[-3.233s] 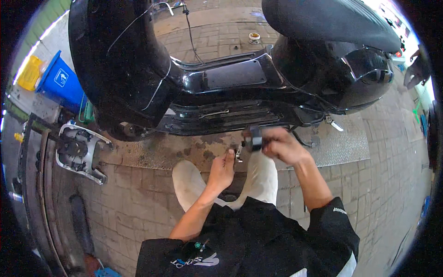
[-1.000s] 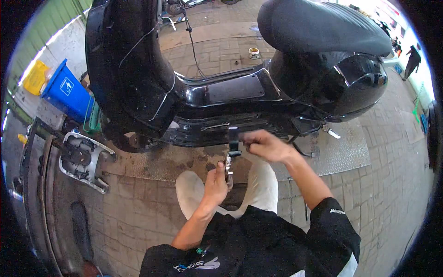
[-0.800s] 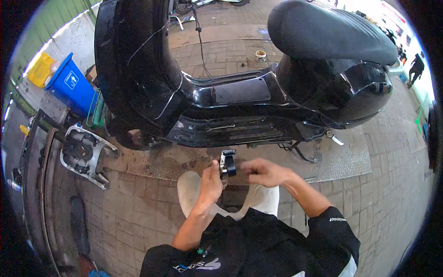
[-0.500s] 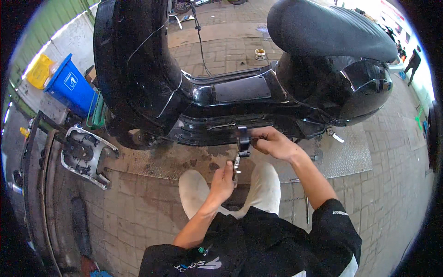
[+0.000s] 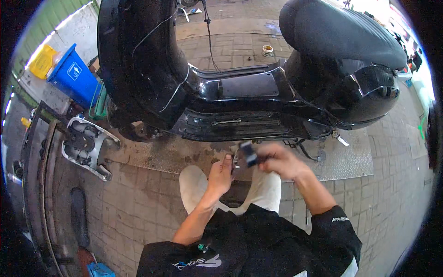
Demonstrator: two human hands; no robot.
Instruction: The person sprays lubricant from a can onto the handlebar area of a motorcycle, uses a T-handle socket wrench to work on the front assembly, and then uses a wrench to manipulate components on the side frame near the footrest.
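My left hand (image 5: 221, 176) is closed, thumb up, around a small silvery metal part (image 5: 236, 159), mostly hidden by the fingers. Right beside it, my right hand (image 5: 282, 161) is smeared by motion, its fingers closed at the edge of a short black cylindrical part (image 5: 248, 153). Whether the black and metal parts are joined cannot be made out. Both hands are above my knees, in front of a black scooter (image 5: 249, 87). On the scooter's lower side panel lies a wrench (image 5: 226, 122).
A white-edged scooter body panel (image 5: 87, 147) lies on the floor at left, near a blue bin (image 5: 74, 76) and a metal frame (image 5: 46, 184). A thin rod (image 5: 307, 212) is right of my legs. Beyond the scooter sits a small round tub (image 5: 267, 51).
The black part has come down toward my lap and tilted, with my right hand lower too. My left hand has barely moved. The whole view has shifted slightly.
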